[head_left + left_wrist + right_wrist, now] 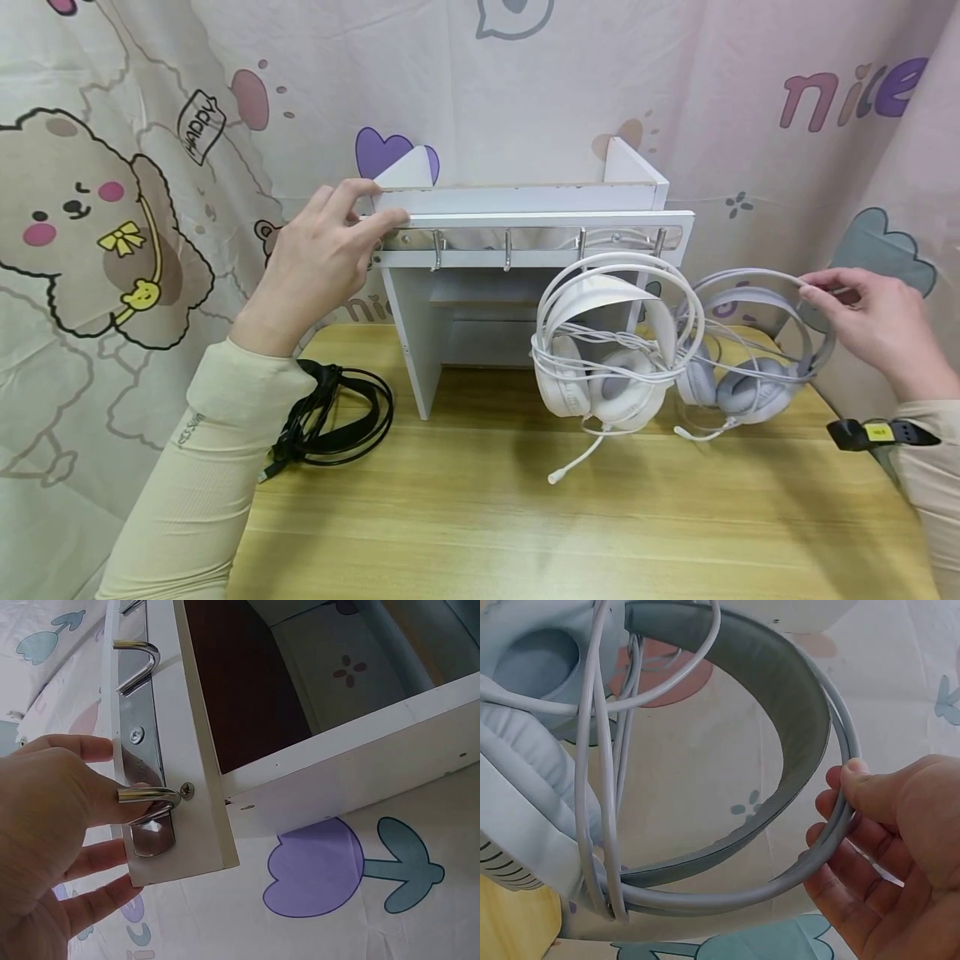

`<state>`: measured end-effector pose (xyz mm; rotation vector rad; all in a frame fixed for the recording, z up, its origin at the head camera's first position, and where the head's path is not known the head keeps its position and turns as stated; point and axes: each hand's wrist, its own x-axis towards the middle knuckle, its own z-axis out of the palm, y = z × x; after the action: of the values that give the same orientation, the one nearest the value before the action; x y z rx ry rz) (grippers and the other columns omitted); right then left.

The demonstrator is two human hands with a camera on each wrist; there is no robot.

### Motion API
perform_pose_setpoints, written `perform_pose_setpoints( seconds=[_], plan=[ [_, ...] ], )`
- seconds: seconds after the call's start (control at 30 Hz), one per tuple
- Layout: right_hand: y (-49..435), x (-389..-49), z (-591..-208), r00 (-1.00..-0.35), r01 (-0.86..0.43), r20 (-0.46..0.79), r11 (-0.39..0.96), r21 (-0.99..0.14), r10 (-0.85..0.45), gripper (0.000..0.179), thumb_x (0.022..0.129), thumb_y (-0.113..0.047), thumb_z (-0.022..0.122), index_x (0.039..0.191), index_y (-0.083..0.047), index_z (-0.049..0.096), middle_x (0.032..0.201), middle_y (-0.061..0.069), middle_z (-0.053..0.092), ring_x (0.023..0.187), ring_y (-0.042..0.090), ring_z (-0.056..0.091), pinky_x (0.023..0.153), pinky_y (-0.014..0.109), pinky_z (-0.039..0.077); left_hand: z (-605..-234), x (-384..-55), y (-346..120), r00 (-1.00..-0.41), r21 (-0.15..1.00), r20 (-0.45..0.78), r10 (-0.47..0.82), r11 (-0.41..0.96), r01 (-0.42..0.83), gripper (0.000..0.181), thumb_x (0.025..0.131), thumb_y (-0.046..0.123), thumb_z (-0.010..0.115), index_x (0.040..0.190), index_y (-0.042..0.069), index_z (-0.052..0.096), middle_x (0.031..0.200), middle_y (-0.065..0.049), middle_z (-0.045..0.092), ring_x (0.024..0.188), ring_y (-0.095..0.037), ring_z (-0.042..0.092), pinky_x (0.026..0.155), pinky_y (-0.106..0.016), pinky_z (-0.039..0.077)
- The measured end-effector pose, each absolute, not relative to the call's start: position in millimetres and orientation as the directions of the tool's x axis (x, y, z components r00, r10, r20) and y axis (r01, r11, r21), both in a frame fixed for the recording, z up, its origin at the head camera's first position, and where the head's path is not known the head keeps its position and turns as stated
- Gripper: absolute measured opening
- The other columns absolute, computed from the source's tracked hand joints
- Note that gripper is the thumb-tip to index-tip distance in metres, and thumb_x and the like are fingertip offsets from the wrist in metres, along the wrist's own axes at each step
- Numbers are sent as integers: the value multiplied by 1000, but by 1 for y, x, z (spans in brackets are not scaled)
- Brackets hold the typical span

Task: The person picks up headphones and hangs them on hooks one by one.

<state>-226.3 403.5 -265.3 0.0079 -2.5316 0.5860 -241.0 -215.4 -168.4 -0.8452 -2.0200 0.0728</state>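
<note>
Head view centres on a white board-built shelf unit (408, 333) standing on a yellow wood-grain surface (465, 500). Its upper part is an open-topped tray bounded by raised white side pieces; below, a horizontal board divides the front into stacked compartments, whose right part is hidden. Across the front runs a white panel (536, 260) bearing a shiny metal hook rail (472, 239).

The left hand (315, 258) grips the panel's left end; the left wrist view shows its thumb beside the end hook and other fingers at the panel's edge.

A white over-ear headset (622, 375), its cable wound round the cups and headband, appears to hang from the rail toward the right, microphone boom pointing down. Just to its right is a pale grey over-ear headset (753, 387), also wrapped in cable, its headband pinched between the thumb and fingers of the right hand (873, 321). Whether the two headsets touch, I cannot tell.

On the surface near the left sleeve (232, 433) lies a coiled black cable (322, 387). Behind everything hangs a pale curtain (525, 100) printed with cartoon shapes.
</note>
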Motion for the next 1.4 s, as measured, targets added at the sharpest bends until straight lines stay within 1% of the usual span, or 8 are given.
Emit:
perform_pose_setpoints(
  seconds=[0.1,0.33,0.4,0.5,0.63,0.8,1.1,1.4],
  plan=[
    [404,-223,-265,-849,-128,516,903,-409,113,33,109,-30,63,121,0,73,84,10,75,68,-26,35,60,16,34,-168,-241,-215,-342,-365,730,592,761,536,40,99,-5,66,131,18,71,137,-24,61,92,-40,57,58,-50,56],
    [406,-214,-261,-841,-159,533,901,-404,91,31,108,-26,66,120,2,74,77,-26,63,70,-26,35,57,14,34,-169,-242,-214,-347,-359,730,589,762,538,39,100,-5,66,131,17,71,136,-24,61,92,-40,57,58,-50,55],
    [406,-212,-260,-830,-172,550,900,-401,87,29,107,-24,67,118,1,74,77,-45,48,70,-28,34,58,12,33,-169,-242,-214,-350,-357,729,588,764,538,37,101,-3,66,131,17,71,137,-24,61,93,-40,57,58,-50,55],
    [405,-209,-259,-812,-196,577,891,-410,87,26,106,-21,68,117,2,73,77,-56,38,72,-32,34,58,10,33,-170,-243,-213,-355,-351,730,584,766,539,35,102,-1,65,131,17,71,137,-24,61,94,-40,57,58,-50,55],
    [406,-204,-257,-794,-236,598,855,-462,104,7,106,-20,67,107,-19,74,81,-55,42,74,-30,38,58,7,35,-170,-243,-213,-357,-351,729,584,767,537,35,102,-2,65,131,17,70,137,-25,61,94,-40,57,59,-50,56],
    [409,-196,-256,-777,-326,619,771,-547,110,47,107,-13,64,102,-59,56,87,-47,50,78,-17,44,62,5,35,-171,-242,-214,-362,-349,727,584,768,537,37,101,-3,65,131,17,70,137,-25,60,96,-41,58,60,-51,57],
    [412,-192,-247,-709,-500,699,632,-593,95,55,103,2,63,102,-54,68,85,-39,60,72,-11,47,58,5,33,-173,-243,-214,-361,-341,732,578,769,540,40,99,-6,67,131,18,70,137,-24,60,93,-40,57,58,-50,55],
    [413,-184,-235,-691,-424,706,703,-571,156,51,106,-8,63,102,-59,61,90,-46,56,81,-15,46,67,-3,33,-173,-243,-214,-351,-345,735,580,766,542,40,99,-5,66,131,18,71,137,-24,60,92,-40,57,57,-48,54]
  ],
)
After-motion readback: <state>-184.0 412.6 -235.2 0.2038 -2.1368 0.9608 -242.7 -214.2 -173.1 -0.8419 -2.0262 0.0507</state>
